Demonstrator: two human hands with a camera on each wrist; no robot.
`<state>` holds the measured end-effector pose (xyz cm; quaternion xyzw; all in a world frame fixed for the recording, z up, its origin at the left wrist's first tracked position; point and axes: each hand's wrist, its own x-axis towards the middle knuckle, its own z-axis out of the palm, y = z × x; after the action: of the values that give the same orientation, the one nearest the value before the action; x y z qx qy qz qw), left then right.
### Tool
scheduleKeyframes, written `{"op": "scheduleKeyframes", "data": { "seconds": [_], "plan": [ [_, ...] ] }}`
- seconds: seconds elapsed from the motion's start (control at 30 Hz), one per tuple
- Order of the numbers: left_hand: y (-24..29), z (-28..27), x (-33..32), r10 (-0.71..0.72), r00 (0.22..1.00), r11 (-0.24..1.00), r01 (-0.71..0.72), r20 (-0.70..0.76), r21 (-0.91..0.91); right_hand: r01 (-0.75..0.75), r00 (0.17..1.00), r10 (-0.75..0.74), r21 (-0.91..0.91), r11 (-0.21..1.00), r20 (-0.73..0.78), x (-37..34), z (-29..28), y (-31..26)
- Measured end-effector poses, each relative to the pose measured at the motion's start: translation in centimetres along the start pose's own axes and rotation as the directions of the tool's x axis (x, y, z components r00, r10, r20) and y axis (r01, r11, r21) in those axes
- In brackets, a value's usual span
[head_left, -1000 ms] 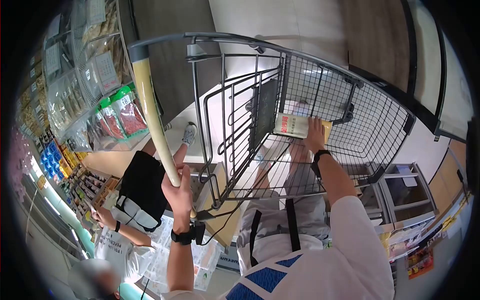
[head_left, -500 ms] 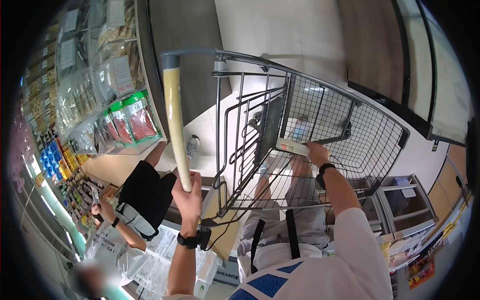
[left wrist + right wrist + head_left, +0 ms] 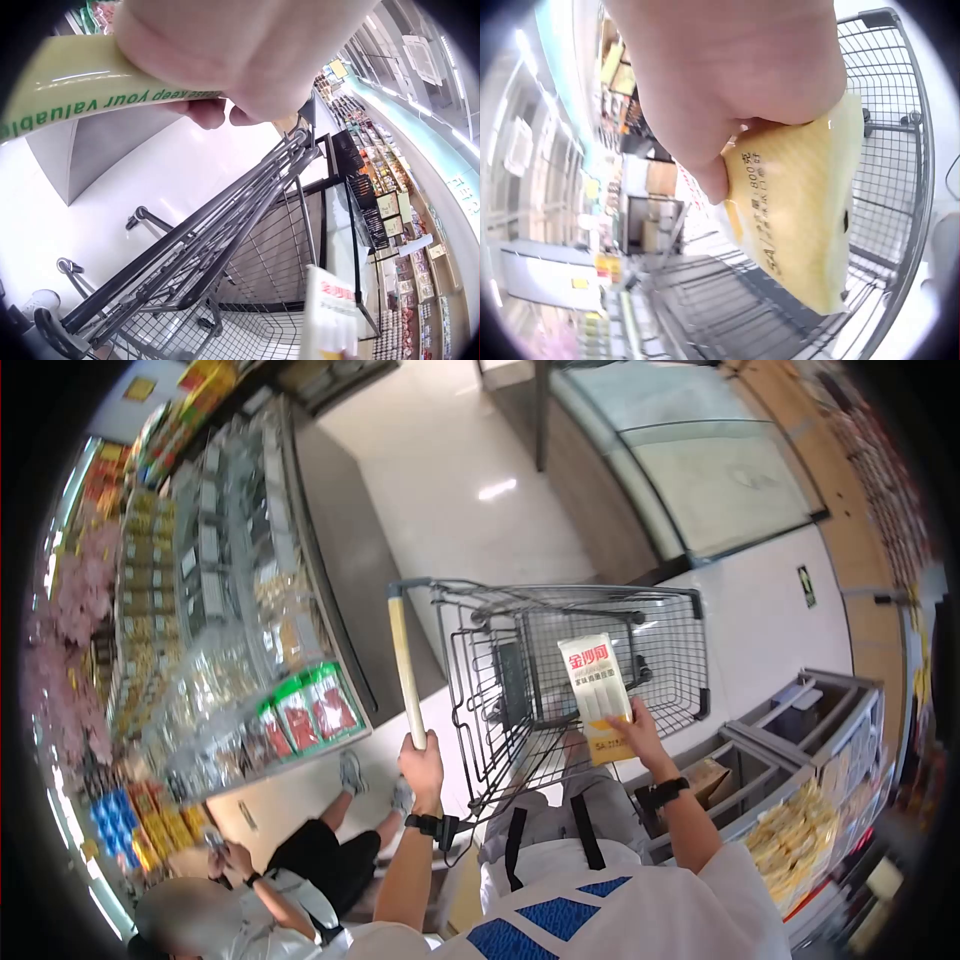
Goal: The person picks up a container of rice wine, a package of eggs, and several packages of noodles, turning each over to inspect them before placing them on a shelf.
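Observation:
My left hand (image 3: 422, 768) grips the near end of the pale yellow handle (image 3: 407, 670) of a grey wire shopping cart (image 3: 560, 598). In the left wrist view its fingers (image 3: 206, 112) curl round the handle, which bears green lettering. My right hand (image 3: 645, 742) holds a white and yellow pack of dried noodles (image 3: 592, 670) by its yellow lower end. The printed front, with red characters, faces up toward the head camera, and the pack overlaps the cart basket in this view. The right wrist view shows the thumb (image 3: 711, 180) pressed against the yellow wrapper.
Shelves of bagged dry goods (image 3: 270, 585) stand left of the cart, red bags (image 3: 310, 718) at their lower edge. Another person (image 3: 290, 905) is at the lower left, holding a small object. A grey display unit (image 3: 745, 800) stands at right. Pale floor (image 3: 455, 510) stretches beyond the cart.
My right hand has raised the noodle pack from low in the basket and turned its front toward the head camera. My left hand keeps hold of the handle. The head view has tilted up.

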<state>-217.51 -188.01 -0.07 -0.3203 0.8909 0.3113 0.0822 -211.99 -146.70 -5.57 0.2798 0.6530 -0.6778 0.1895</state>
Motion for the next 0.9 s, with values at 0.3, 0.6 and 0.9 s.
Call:
{"op": "scheduleKeyframes", "data": {
  "seconds": [0.3, 0.6, 0.9],
  "plan": [
    [-5.1, 2.5, 2.2, 0.307, 0.949, 0.843, -0.306, -0.072, -0.442, 0.286, 0.944, -0.156, 0.485, 0.827, -0.29, -21.7, 6.2, -10.2],
    [3.8, -9.8, -13.7, 0.751, 0.615, 0.601, -0.485, 0.241, -0.635, 0.515, 0.847, -0.334, 0.481, 0.71, -0.414, -35.8, 11.9, -10.1],
    [9.2, -14.1, -26.1, 0.82, 0.114, 0.571, -0.109, 0.56, -0.814, 0.556, 0.828, -0.38, 0.515, 0.653, -0.412, -39.2, 14.0, -10.1]
  ]
}}
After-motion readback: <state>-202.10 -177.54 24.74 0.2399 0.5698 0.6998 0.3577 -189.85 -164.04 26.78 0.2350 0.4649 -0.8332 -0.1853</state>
